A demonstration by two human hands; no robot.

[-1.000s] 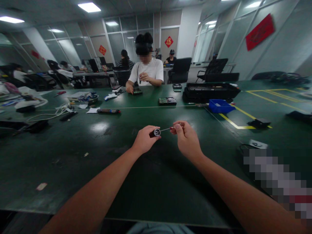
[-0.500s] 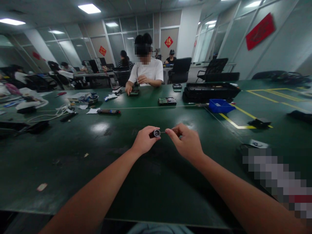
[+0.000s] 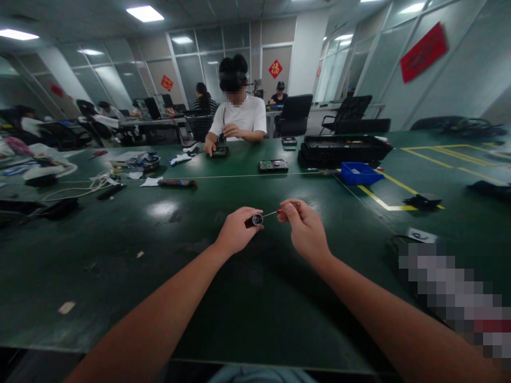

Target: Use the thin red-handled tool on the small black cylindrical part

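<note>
My left hand (image 3: 235,230) is closed around a small dark cylindrical part (image 3: 256,219), whose round end has a silvery rim and faces me. Details inside that end are too small to make out. To its right, my right hand (image 3: 305,226) pinches a thin screwdriver (image 3: 271,214); a bit of red handle shows at the fingertips. The metal shaft points left, its tip at the rim of the cylindrical part. Whether the tip is inside or only against the rim, I cannot tell. Both hands are held above the green table (image 3: 179,319).
Across the table a person (image 3: 239,114) in a white shirt works on a hard drive (image 3: 219,151). Another hard drive (image 3: 273,166), a blue bin (image 3: 359,173) and a long black case (image 3: 345,151) lie ahead. A dark pen-shaped tool (image 3: 178,183) and cables (image 3: 85,189) lie to the left.
My right hand's fingers have shifted their grip on the screwdriver, and red on its handle now shows. The shaft tilts up more to the right. My left hand stays nearly still.
</note>
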